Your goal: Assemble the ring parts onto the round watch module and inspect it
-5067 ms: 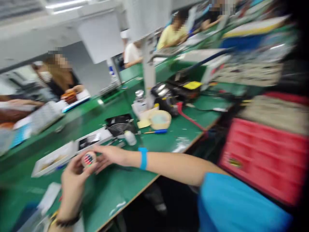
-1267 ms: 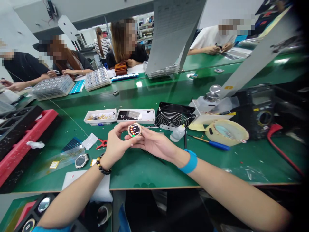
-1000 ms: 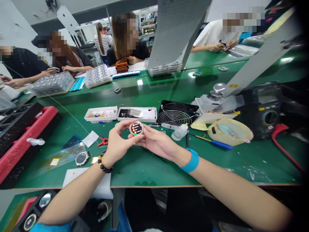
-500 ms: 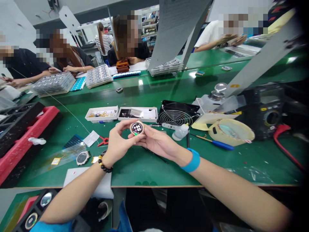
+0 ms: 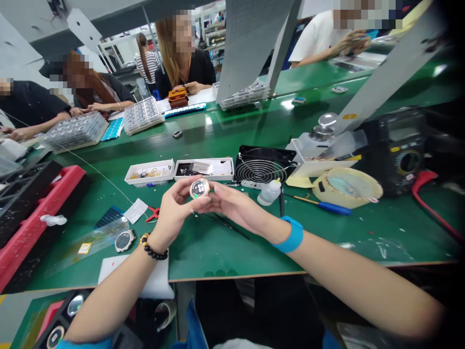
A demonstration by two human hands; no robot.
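Observation:
A round smartwatch [image 5: 199, 188] with a gold-coloured rim and a lit face is raised above the green bench, its face turned up toward me. My left hand [image 5: 175, 209] grips it from the left, thumb along its lower edge and fingers curled round the far side. From the right, my right hand [image 5: 238, 209] holds it too, thumb by its right edge; the other fingers are partly hidden beneath. No strap shows on it. A second round watch [image 5: 124, 240] lies on the bench left of my left forearm, close to a clear plastic sheet [image 5: 105, 236].
Beyond my hands stand a white box of small gold parts [image 5: 149, 172], another white box [image 5: 223, 168] and a black fan [image 5: 263, 165]. Rightward are a dropper bottle [image 5: 269, 193], a blue-handled screwdriver [image 5: 334, 208] and a yellowish bowl [image 5: 347, 189]. Red pliers [image 5: 153, 214] lie left. Co-workers sit opposite.
The watch has tilted in my fingers, and its face looks paler with glare. My right thumb has shifted at its edge. The whole view has moved slightly.

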